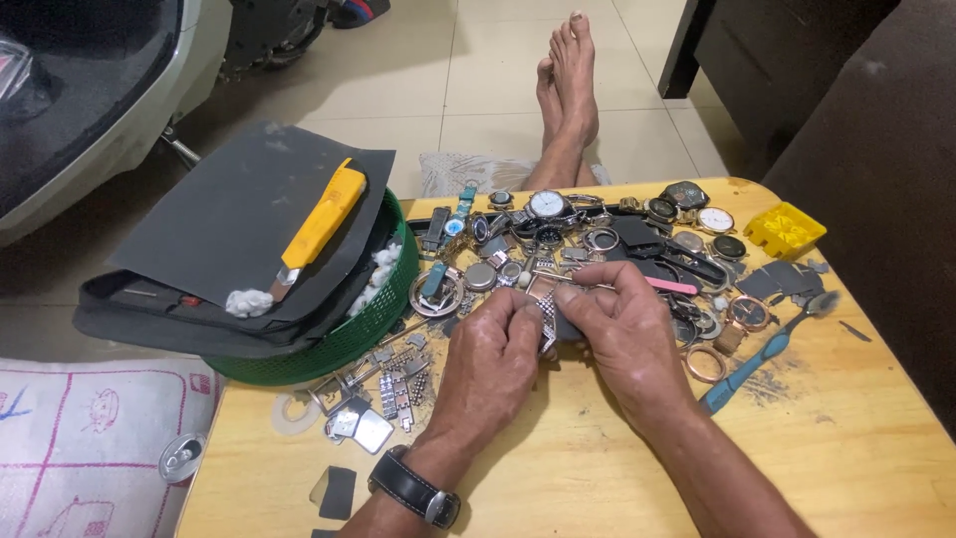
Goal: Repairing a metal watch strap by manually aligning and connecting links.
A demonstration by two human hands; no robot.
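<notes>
My left hand (495,354) and my right hand (625,329) meet over the middle of a low wooden table (856,438). Between their fingertips both pinch a metal watch with a linked steel band (545,304), the band hanging down between my thumbs. A black-strapped wristwatch (413,488) sits on my left wrist. Right behind my hands lies a heap of watches, cases and loose parts (588,234).
A green basket (363,324) under dark sandpaper sheets (249,209) and a yellow utility knife (324,214) stands at the left. Steel band links (393,389), a blue toothbrush (762,359), a yellow box (785,229) and a pink file (672,286) lie around. My bare feet (568,80) stretch beyond the table.
</notes>
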